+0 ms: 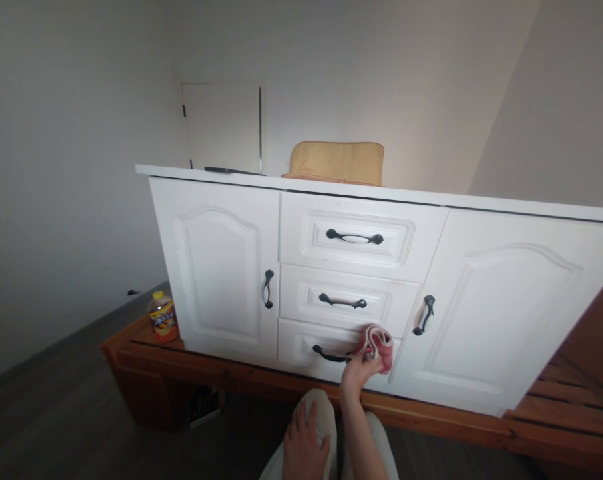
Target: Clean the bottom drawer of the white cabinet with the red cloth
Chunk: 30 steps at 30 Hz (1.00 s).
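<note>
Pink cloth (380, 345) bunched up in the right hand (359, 373), pressed flat against the front of the bottom drawer (301, 350) of the white cabinet (221, 267). The grip is closed: fingers curled around the wad from below, pinching the cloth against the drawer face right at the right-hand end of the black handle (330, 356). That handle runs level, left to right, so its long axis stretches away to the left of the grip, with the cloth sitting at its near tip. The right hand is clearly the closer one; the left hand (304, 443) lies low and spread, palm down, fingers loose, holding nothing, resting on the person's knee (321, 410) well below the drawer.

Above, two more drawers stack up, each with a level black handle (354, 237), and a door on either side carries an upright handle (268, 289). The cabinet stands on a low wooden platform (431, 417), its front edge running just under the cloth. At the platform's left end sits a yellow-capped bottle (162, 317), well apart from both hands. On the cabinet top rests a tan padded cover (337, 162) and a dark flat item I cannot identify. Pale walls, a sloped ceiling on the right, a small white hatch (224, 127) behind, dark floor below.
</note>
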Motion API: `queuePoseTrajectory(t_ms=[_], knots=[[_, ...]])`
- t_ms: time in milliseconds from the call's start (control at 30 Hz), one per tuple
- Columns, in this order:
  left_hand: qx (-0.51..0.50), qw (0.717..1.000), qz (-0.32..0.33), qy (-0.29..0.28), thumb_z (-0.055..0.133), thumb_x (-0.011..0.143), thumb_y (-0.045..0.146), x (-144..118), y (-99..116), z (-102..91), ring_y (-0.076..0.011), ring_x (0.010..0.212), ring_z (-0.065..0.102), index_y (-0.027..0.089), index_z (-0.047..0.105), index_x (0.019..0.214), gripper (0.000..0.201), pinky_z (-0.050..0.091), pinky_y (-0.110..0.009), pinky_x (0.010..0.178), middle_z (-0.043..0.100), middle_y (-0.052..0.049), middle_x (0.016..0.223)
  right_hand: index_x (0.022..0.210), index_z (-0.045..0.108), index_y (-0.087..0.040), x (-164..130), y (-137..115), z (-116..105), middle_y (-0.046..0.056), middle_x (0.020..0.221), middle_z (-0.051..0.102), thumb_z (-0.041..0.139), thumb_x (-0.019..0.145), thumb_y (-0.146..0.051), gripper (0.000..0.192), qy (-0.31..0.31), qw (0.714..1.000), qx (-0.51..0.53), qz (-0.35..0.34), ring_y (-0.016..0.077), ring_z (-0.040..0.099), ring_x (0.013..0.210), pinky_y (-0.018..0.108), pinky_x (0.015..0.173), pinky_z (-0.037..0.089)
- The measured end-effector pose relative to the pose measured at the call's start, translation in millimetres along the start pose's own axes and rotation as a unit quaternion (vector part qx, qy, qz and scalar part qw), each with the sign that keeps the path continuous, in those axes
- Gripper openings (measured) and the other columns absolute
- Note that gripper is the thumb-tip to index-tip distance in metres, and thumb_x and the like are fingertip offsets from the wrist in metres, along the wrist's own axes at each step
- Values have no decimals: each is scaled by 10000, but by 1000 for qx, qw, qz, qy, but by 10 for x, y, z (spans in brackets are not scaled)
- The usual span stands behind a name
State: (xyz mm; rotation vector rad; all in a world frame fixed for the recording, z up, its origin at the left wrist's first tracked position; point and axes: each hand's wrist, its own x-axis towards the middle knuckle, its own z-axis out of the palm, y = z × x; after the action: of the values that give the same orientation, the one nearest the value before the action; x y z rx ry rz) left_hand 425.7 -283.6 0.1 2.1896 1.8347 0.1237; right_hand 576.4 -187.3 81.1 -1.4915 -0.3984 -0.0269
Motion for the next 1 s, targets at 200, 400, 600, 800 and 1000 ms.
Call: queuePoseTrajectory(t_ms=[200,400,600,800,1000], knots=[[2,999,11,42,388,955,110,31,-95,143,-297,1507,451,248,482,1575,642,415,-428,1200,457,-81,1661,1141,628,-177,-864,-224,696,173,1112,568,470,720,-53,467,-265,938,-87,-207,364,500,1082,536,978,439],[-40,999,17,14,380,951,121,55,-147,99,-296,1511,451,238,517,1558,632,382,-399,1237,523,-71,1613,1186,656,-175,-1203,-376,879,166,1297,632,577,774,-46,439,-476,738,-271,-395,345,539,1228,510,1063,404],[-32,999,0,42,542,909,229,90,-121,222,-323,1483,463,195,537,1535,626,385,-433,1202,504,-126,1621,1126,730,-139,-1003,-46,630,159,1262,726,554,943,-160,255,-524,648,-317,-453,301,626,1197,438,1027,454],[-31,998,5,53,570,893,267,46,-77,121,-324,1487,451,294,437,1597,718,389,-457,1183,428,-93,1676,1155,746,-167,-309,440,-88,173,1226,751,542,909,-95,328,-495,639,-369,-458,315,675,1123,459,974,491],[8,1000,8,17,498,949,290,-43,-6,-65,-325,1524,408,282,356,1634,700,381,-467,1191,379,-106,1702,1204,729,-185,630,662,-975,186,1280,720,516,860,-56,424,-377,678,-443,-449,354,624,1208,510,1028,450]])
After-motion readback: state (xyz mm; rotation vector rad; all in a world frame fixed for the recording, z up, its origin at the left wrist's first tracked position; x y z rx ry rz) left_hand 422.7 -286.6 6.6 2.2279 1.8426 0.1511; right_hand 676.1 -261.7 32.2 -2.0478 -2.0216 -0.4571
